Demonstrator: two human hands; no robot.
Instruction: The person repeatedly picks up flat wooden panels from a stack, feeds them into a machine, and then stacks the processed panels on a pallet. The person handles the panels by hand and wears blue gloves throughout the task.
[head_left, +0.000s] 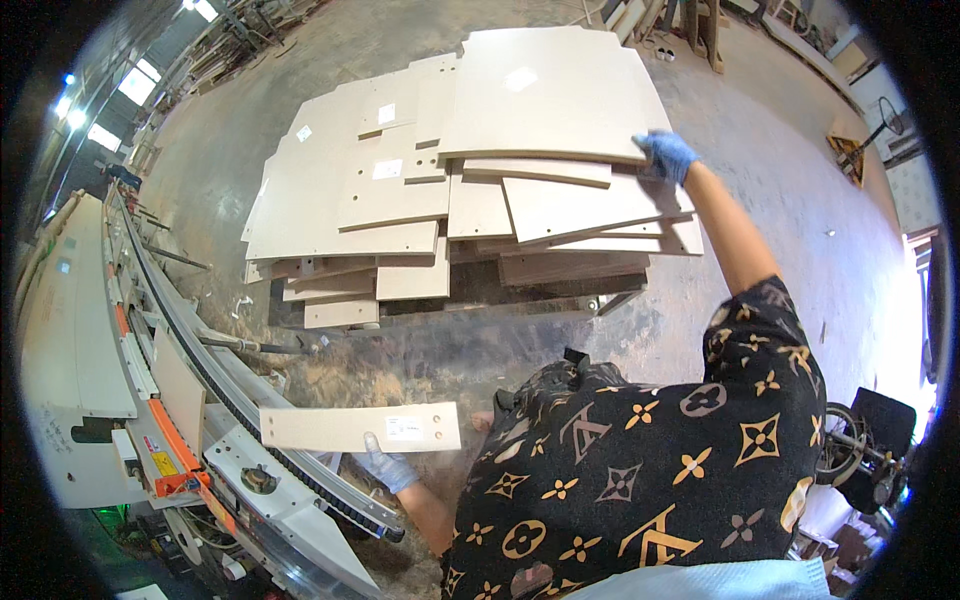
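Observation:
My left hand (385,463), in a pale blue glove, grips a narrow cream board strip (330,428) at its lower edge. The strip has a white label and small round holes near its right end. Stretched far to the right, my right hand (668,157), also gloved, closes on the near right corner of a large cream panel (550,100). That panel lies on top of a wide, uneven stack of panels (300,190), several of them labelled or drilled with holes. My right fingers are partly hidden by the panel's corner.
To the left runs a long machine with a metal rail (230,410) and an orange strip (170,430). A pale panel leans against it. Beneath the stack is a low dark support (470,310). A wheeled object (845,440) stands at the right, and boards lean at the far back.

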